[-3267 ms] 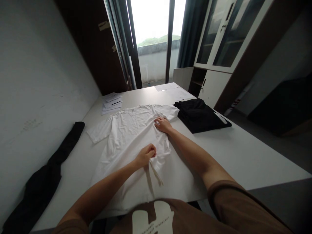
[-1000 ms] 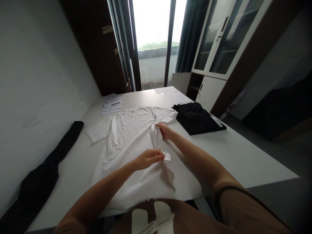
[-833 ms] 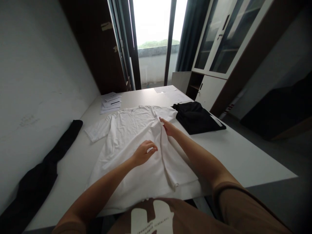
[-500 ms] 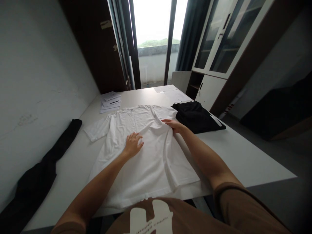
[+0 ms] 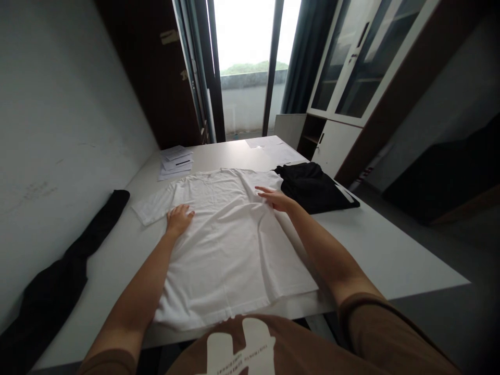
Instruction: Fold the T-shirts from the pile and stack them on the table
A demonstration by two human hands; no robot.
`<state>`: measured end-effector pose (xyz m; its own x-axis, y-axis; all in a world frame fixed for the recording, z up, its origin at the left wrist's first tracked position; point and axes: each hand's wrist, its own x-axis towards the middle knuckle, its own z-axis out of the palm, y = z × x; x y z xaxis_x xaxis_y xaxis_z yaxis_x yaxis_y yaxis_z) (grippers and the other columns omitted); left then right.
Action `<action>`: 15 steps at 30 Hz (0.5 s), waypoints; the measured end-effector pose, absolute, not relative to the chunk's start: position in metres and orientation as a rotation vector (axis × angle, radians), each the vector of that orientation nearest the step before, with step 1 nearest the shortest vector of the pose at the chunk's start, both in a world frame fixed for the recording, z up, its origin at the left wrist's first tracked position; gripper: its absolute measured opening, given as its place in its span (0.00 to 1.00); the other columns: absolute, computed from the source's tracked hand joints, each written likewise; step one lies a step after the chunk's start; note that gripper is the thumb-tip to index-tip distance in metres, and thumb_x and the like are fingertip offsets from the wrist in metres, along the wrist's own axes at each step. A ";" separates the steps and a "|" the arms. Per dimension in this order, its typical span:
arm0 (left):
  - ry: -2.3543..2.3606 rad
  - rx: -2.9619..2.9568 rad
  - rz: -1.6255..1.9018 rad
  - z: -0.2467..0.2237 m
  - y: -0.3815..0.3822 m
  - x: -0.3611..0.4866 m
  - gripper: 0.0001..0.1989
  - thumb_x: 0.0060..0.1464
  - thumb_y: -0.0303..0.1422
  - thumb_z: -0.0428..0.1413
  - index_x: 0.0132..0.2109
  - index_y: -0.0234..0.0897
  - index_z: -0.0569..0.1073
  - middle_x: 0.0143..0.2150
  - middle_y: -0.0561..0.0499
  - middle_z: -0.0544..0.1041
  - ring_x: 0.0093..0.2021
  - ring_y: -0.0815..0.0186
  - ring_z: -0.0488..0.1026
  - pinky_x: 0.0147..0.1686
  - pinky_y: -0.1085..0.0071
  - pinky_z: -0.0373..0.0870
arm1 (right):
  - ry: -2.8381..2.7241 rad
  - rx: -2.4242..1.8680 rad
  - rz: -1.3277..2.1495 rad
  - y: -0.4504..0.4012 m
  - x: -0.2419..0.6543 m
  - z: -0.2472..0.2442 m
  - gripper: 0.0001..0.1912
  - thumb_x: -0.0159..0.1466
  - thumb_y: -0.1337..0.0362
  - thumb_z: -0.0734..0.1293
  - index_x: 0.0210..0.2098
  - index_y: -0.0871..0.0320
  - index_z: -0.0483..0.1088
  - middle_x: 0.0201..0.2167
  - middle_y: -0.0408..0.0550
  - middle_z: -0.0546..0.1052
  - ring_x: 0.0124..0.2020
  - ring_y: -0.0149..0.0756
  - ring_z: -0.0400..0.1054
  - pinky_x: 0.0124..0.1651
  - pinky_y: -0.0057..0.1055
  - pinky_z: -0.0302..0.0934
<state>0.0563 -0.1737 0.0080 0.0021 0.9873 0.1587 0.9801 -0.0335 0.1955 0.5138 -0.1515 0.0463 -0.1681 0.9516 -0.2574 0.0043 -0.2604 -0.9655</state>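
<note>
Running along the left edge of the worktop (image 5: pixel 375 250), by the wall (image 5: pixel 66 104), a black garment (image 5: pixel 74 255) is lying lengthwise, its narrow end pointing at the far edge, its wide part reaching toward the near left corner. Papers (image 5: pixel 175 161) are sitting loosely overlapped at the far left corner, one showing a dark bar.

Next, left hand (image 5: pixel 179 220): resting palm down on the left side of the white T-shirt (image 5: pixel 226 250), just below its left-lying sleeve; fingers are spreading slightly, thumb pointing right, nothing being pinched.

The T-shirt is lying laid out across the middle of the worktop, its collar facing the far edge, its hem lying along the near edge, just before the wearer's brown top (image 5: pixel 308 346). Creases are crossing the chest; a long fold is running down the right side to the hem.

Right hand (image 5: pixel 274 199) is reaching over the T-shirt's right side, near the other sleeve; fingers are stretching out leftward, a little apart; thumb hiding, so contact with the cloth is staying unclear.

Beyond the far edge, a glass door (image 5: pixel 244 104) is letting light in. Folded black clothing (image 5: pixel 312 187) is lying along the right edge, touching the sleeve, and a white cabinet (image 5: pixel 336 148) is standing behind.
</note>
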 end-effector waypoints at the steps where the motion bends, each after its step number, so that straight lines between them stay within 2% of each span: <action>1: 2.162 2.208 0.415 0.008 -0.173 0.055 0.25 0.68 0.45 0.48 0.64 0.39 0.71 0.71 0.40 0.66 0.70 0.51 0.60 0.68 0.50 0.51 | -1.180 -1.300 1.514 -0.151 0.508 0.045 0.31 0.60 0.58 0.75 0.62 0.50 0.72 0.36 0.44 0.80 0.28 0.33 0.72 0.34 0.30 0.72; 3: 2.149 2.220 0.443 0.008 -0.174 0.056 0.23 0.68 0.44 0.48 0.63 0.39 0.72 0.70 0.41 0.67 0.69 0.53 0.61 0.68 0.53 0.51 | -1.184 -1.354 1.342 -0.148 0.495 0.040 0.28 0.60 0.58 0.74 0.59 0.52 0.73 0.39 0.47 0.81 0.35 0.36 0.75 0.44 0.34 0.73; 5: 2.119 2.238 0.455 0.009 -0.175 0.058 0.23 0.68 0.44 0.49 0.62 0.38 0.72 0.69 0.41 0.68 0.69 0.54 0.61 0.68 0.55 0.51 | -1.204 -1.387 1.170 -0.141 0.487 0.035 0.24 0.61 0.57 0.74 0.56 0.54 0.75 0.46 0.49 0.81 0.46 0.41 0.76 0.54 0.39 0.70; 7: 2.077 2.256 0.464 0.012 -0.176 0.059 0.23 0.67 0.44 0.49 0.62 0.38 0.73 0.69 0.42 0.68 0.69 0.54 0.60 0.69 0.56 0.50 | -1.190 -1.378 1.102 -0.134 0.484 0.031 0.24 0.62 0.55 0.72 0.57 0.53 0.74 0.53 0.51 0.79 0.53 0.44 0.74 0.58 0.41 0.67; 11: 2.038 2.248 0.572 0.022 -0.173 0.053 0.22 0.66 0.43 0.49 0.59 0.37 0.74 0.66 0.43 0.71 0.67 0.55 0.63 0.68 0.60 0.54 | -1.065 -1.331 0.986 -0.127 0.489 0.029 0.28 0.63 0.57 0.65 0.62 0.54 0.70 0.59 0.51 0.75 0.57 0.40 0.71 0.57 0.34 0.67; 13: 2.139 2.167 0.683 0.029 -0.172 0.041 0.20 0.66 0.40 0.47 0.56 0.35 0.75 0.61 0.43 0.74 0.62 0.55 0.68 0.65 0.62 0.59 | -1.019 -1.321 0.931 -0.128 0.493 0.032 0.29 0.61 0.58 0.65 0.62 0.55 0.70 0.54 0.50 0.76 0.51 0.39 0.72 0.51 0.31 0.69; 15: 2.364 1.978 0.753 0.034 -0.174 0.022 0.19 0.66 0.37 0.45 0.53 0.34 0.76 0.55 0.41 0.76 0.57 0.54 0.71 0.61 0.61 0.63 | -0.978 -1.309 0.914 -0.131 0.496 0.034 0.31 0.60 0.57 0.66 0.63 0.54 0.69 0.45 0.48 0.77 0.41 0.37 0.73 0.42 0.28 0.70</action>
<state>0.0223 -0.1742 0.0338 -0.2225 0.9212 0.3193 0.9362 0.1105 0.3336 0.4958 -0.1313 0.0344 0.3369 0.9399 0.0561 0.0071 0.0570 -0.9983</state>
